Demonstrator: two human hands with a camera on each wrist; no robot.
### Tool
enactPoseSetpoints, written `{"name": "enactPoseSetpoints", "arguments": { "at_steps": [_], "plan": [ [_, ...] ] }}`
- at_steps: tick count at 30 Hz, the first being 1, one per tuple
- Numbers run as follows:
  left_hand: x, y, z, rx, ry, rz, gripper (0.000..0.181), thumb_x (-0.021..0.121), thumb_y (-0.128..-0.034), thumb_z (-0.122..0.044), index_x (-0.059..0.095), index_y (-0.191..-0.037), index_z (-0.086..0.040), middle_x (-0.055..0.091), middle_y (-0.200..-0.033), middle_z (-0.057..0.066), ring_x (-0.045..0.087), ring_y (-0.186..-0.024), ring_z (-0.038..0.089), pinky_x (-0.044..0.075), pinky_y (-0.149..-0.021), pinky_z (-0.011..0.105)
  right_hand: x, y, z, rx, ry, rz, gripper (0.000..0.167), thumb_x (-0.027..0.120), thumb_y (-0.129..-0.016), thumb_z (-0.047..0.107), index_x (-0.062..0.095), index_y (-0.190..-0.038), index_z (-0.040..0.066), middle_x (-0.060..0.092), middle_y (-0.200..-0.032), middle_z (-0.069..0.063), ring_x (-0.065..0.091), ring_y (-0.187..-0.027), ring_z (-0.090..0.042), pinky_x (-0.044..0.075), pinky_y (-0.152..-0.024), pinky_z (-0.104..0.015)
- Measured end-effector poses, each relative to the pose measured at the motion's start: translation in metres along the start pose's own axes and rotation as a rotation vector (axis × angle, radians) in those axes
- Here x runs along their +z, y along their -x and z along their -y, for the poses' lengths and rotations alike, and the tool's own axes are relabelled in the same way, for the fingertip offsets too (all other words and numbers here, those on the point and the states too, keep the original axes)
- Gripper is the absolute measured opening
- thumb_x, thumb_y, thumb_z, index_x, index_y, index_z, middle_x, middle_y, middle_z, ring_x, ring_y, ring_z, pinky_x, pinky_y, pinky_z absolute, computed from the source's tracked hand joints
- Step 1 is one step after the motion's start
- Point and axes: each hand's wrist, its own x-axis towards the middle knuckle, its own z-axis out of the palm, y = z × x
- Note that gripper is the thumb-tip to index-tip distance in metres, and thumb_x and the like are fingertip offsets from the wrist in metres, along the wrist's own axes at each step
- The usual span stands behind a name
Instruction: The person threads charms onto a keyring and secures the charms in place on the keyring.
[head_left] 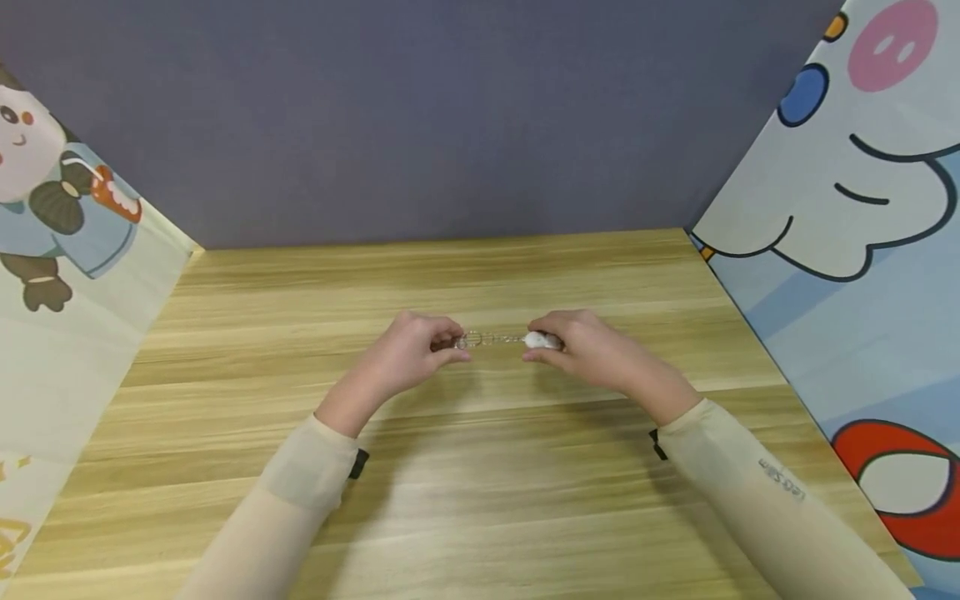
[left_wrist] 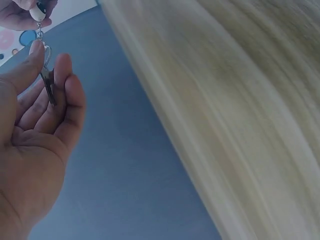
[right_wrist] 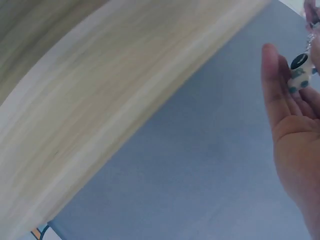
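A keychain is stretched between the two hands above the wooden table. My left hand (head_left: 397, 354) pinches its key end between thumb and fingers. In the left wrist view a dark metal key (left_wrist: 49, 89) lies against those fingers, with a thin metal ring (left_wrist: 48, 56) by the thumb tip. From there a short silver chain (head_left: 510, 338) runs to a small white charm (head_left: 542, 340). My right hand (head_left: 600, 350) holds that charm between thumb and fingers. Seen from the right wrist, the charm (right_wrist: 298, 80) has a dark oval top and green-blue spots; the fingers cover part of it.
Below the hands spreads a wood-grain table (head_left: 480, 500). A grey-blue panel (head_left: 450, 125) stands along its back edge. Cartoon-printed walls rise at the left (head_left: 90, 350) and the right (head_left: 840, 350).
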Motion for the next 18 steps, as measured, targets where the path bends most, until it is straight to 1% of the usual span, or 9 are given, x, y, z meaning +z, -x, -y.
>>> {"name": "enactPoseSetpoints", "arguments": {
  "at_steps": [3, 6, 10, 13, 18],
  "plan": [
    [0.005, -0.002, 0.005, 0.013, 0.017, 0.019, 0.026, 0.08, -0.0966, -0.018, 0.077, -0.114, 0.001, 0.082, -0.1, 0.01, 0.079, -0.089, 0.019, 0.065, -0.078, 0.029, 0.003, -0.001, -0.006, -0.017, -0.002, 0.016, 0.04, 0.079, -0.098, 0.03, 0.073, -0.124, 0.001, 0.078, -0.11, -0.012, 0.07, -0.086, -0.014, 0.06, -0.07, -0.029],
    [0.008, -0.004, 0.01, 0.009, 0.026, 0.027, 0.025, 0.079, -0.0973, -0.016, 0.077, -0.115, 0.001, 0.082, -0.102, 0.012, 0.08, -0.092, 0.022, 0.065, -0.081, 0.031, 0.006, -0.003, -0.01, -0.008, -0.019, 0.031, 0.039, 0.078, -0.098, 0.03, 0.073, -0.123, 0.001, 0.077, -0.111, -0.012, 0.069, -0.087, -0.014, 0.059, -0.071, -0.029],
    [0.014, -0.008, 0.015, -0.039, -0.001, 0.017, 0.03, 0.078, -0.0978, -0.019, 0.076, -0.12, 0.0, 0.082, -0.107, 0.013, 0.079, -0.098, 0.025, 0.065, -0.087, 0.036, 0.011, -0.006, -0.018, -0.012, -0.029, 0.022, 0.039, 0.078, -0.098, 0.03, 0.072, -0.124, 0.001, 0.076, -0.114, -0.012, 0.069, -0.091, -0.016, 0.059, -0.075, -0.033],
    [0.018, -0.014, 0.019, -0.084, -0.021, -0.004, 0.032, 0.079, -0.0974, -0.021, 0.075, -0.123, -0.002, 0.081, -0.11, 0.013, 0.078, -0.1, 0.026, 0.064, -0.091, 0.039, 0.019, -0.01, -0.028, -0.028, -0.032, 0.007, 0.04, 0.079, -0.098, 0.03, 0.072, -0.124, 0.001, 0.075, -0.114, -0.012, 0.069, -0.092, -0.018, 0.059, -0.077, -0.034],
    [0.028, -0.02, 0.032, -0.142, -0.002, -0.035, 0.032, 0.08, -0.0961, -0.024, 0.077, -0.121, -0.003, 0.08, -0.111, 0.012, 0.075, -0.099, 0.026, 0.063, -0.092, 0.041, 0.037, -0.017, -0.043, -0.021, -0.013, -0.003, 0.044, 0.079, -0.098, 0.032, 0.071, -0.127, 0.0, 0.074, -0.114, -0.013, 0.069, -0.093, -0.02, 0.06, -0.079, -0.036]
  ]
}}
